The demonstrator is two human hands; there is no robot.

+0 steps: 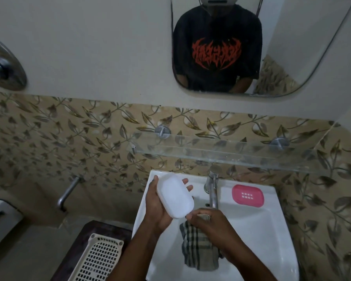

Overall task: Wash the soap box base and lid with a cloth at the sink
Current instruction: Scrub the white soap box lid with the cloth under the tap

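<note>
Unlabelled white lid (175,197) in left hand (157,207); illegible red shirt lettering (216,52)

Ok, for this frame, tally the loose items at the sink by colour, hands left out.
White: 1, the white oval plastic soap box lid
Pink: 1, the pink slotted plastic soap box base
Checked grey and beige: 1, the checked cloth
Total: 3
</note>
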